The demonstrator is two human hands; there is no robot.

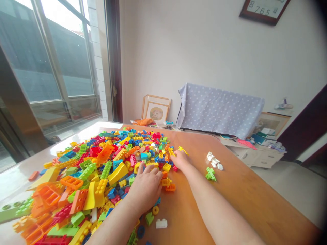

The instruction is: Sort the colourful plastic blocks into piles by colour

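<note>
A large heap of mixed plastic building bricks (112,175) covers the left part of the table. On the heap's right side lies my left hand (148,185), palm down, fingers spread over the bricks, with a yellow brick (137,167) by the fingertips. My right hand (181,160) is at the heap's far right edge, its fingers bent inward beside orange-yellow bricks (170,151). What those fingers grip, if anything, is hidden. Just behind the right hand shows a small yellow piece (183,150).
Apart from the heap, white bricks (214,160) and a green piece (211,174) lie on the brown table (245,190). A single white brick (161,223) is near the front. Beyond stand a cloth-covered object (219,109) and a low cabinet (255,156); windows are left.
</note>
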